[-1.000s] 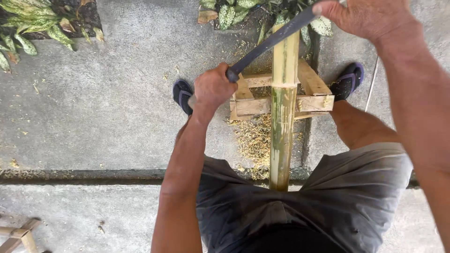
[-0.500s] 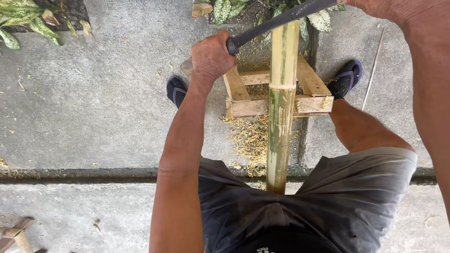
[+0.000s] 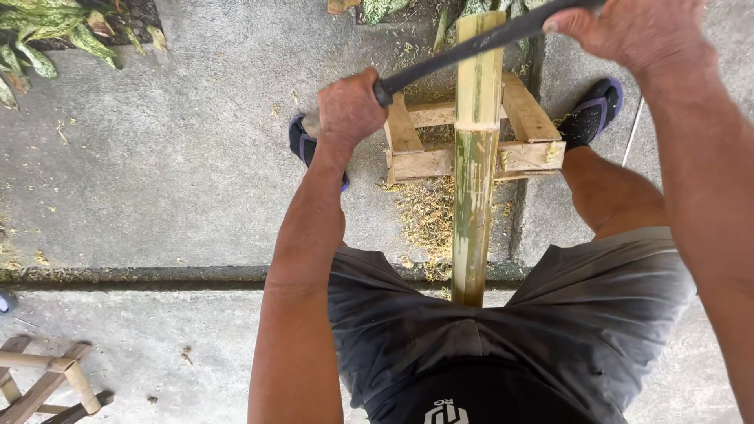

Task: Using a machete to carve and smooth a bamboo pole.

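A long green-and-tan bamboo pole (image 3: 474, 173) runs from between my legs out over a small wooden frame (image 3: 528, 118) on the concrete. A dark two-handled blade (image 3: 463, 51) lies across the pole near its far end. My left hand (image 3: 348, 110) is closed around the blade's left handle. My right hand (image 3: 628, 31) grips the other end at the top right, partly cut off by the frame edge. Pale shavings (image 3: 428, 212) lie under the pole.
My feet in dark sandals (image 3: 593, 114) stand either side of the wooden frame. Leafy plants (image 3: 47, 35) edge the concrete at the top left. A small bamboo-and-wood rack (image 3: 47, 377) sits at the bottom left. A step edge (image 3: 133, 275) crosses the floor.
Both hands and the blade have slid toward the far end of the pole, then come back a little nearer. The pole and frame stay in place.
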